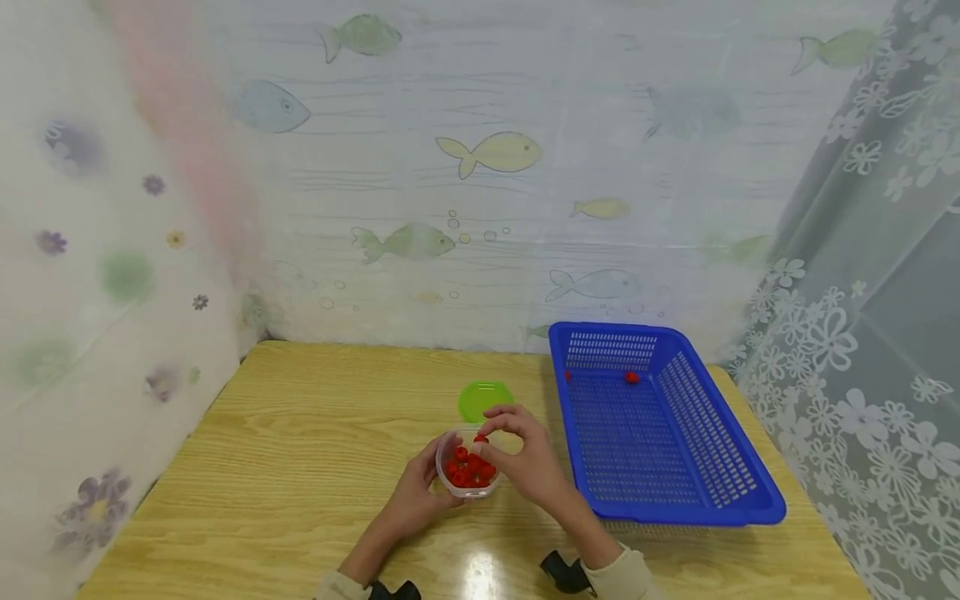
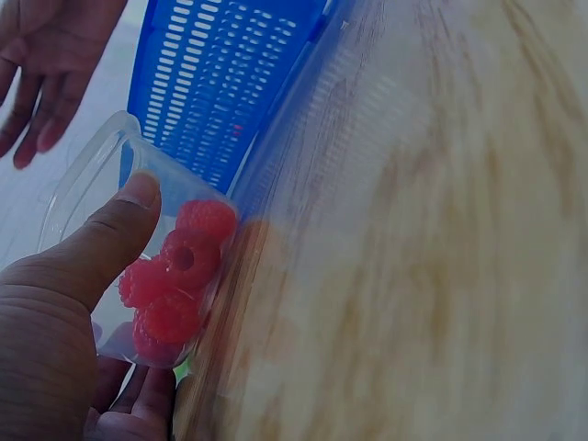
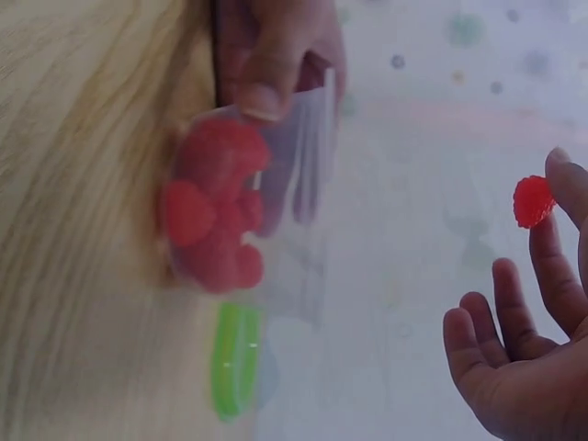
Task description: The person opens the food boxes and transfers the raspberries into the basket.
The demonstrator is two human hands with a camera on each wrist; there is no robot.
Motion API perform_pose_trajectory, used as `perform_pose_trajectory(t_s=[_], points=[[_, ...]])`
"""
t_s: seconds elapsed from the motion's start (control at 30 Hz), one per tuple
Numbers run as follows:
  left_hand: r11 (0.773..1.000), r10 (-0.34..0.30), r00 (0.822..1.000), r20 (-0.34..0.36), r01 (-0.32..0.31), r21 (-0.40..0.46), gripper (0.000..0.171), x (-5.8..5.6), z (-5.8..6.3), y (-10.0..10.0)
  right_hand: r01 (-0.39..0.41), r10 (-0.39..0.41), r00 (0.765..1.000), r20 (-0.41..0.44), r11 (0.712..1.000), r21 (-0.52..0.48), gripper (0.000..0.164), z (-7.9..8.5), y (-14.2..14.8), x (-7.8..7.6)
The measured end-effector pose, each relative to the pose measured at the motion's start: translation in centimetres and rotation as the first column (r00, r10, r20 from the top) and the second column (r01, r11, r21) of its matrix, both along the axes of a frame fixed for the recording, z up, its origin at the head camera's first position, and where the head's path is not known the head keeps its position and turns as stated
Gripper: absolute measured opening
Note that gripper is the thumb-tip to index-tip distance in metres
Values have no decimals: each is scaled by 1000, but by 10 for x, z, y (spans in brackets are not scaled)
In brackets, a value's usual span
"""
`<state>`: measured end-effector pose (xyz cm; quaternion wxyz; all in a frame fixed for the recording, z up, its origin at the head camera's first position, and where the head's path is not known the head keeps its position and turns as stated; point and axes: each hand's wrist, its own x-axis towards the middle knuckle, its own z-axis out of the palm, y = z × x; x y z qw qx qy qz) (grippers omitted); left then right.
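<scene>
My left hand (image 1: 420,493) grips a clear plastic tub (image 1: 471,492) by its side, thumb on the near wall in the left wrist view. Several red raspberries (image 2: 175,317) lie at the bottom of the tub. Above the tub's mouth is my right hand (image 1: 528,457). Its thumb and index finger pinch a single raspberry (image 3: 533,201), the other fingers loosely bent. A green lid (image 1: 480,401) lies on the table just behind the tub.
To the right stands a large blue perforated basket (image 1: 678,508). One red raspberry (image 1: 632,377) sits near its far end, with another partly hidden at its left wall. The wood-grain table (image 1: 300,433) meets patterned curtains (image 1: 405,308) at the back and sides.
</scene>
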<state>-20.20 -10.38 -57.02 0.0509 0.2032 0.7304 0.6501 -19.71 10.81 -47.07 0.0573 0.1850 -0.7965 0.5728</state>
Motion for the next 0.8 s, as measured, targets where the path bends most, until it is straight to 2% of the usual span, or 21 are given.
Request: perform_pose_trajectory(t_s=[0.23,0.43,0.57,0.8], points=[[1000,6,1000,13,-6,-14,94,0,1,0,-80,80,997,1,997,-7,10,27,12,8],[1000,13,1000,26,-13,-12,94,-1,3,0,-136,135,990,-37,991,-10,10,49,33,5],[1000,16,1000,24,-16,7,95,-2,1,1,-169,169,985,-17,985,-13,10,58,51,-1],[1000,10,1000,1,-10,23,95,-2,-2,1,-144,144,990,-15,989,-31,10,64,82,-13]])
